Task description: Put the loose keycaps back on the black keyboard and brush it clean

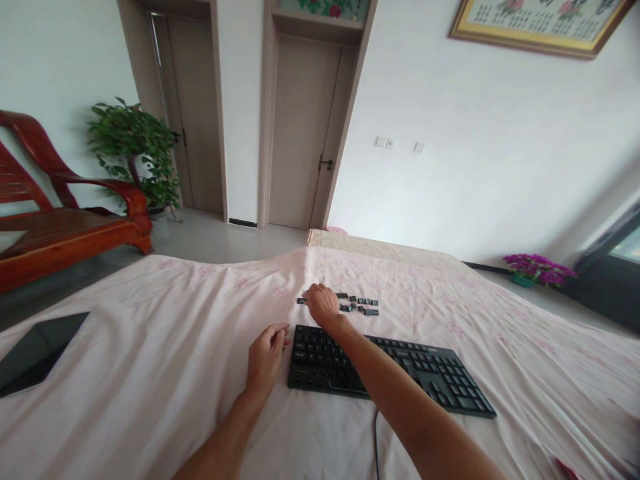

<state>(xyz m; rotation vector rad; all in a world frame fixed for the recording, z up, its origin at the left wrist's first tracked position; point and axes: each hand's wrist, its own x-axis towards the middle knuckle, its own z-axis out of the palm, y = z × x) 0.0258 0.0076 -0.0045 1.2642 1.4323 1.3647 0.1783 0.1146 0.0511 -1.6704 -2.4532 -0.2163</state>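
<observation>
A long black plastic keyboard is laid aslant on a pale pink, flower-printed cloth, and its middle is partly covered by the right forearm. A thin black cable is led from its near edge. Just beyond its far edge, small loose black keycaps are scattered in two rough rows. The right hand is held at the left end of these rows, palm down and fingers curled; one keycap is seen just left of the fingertips. Whether anything is pinched in this grip cannot be told. The left hand is kept just beside the keyboard's left edge, its fingers loosely bent; whether its grip is pressed together or closed on something small cannot be told either. Well apart to the left, a flat black tablet-like device is placed. Beyond the cloth, a glossy red-brown wooden armchair and a leafy green plant are seen, and a gold-framed picture is hung at upper right.
</observation>
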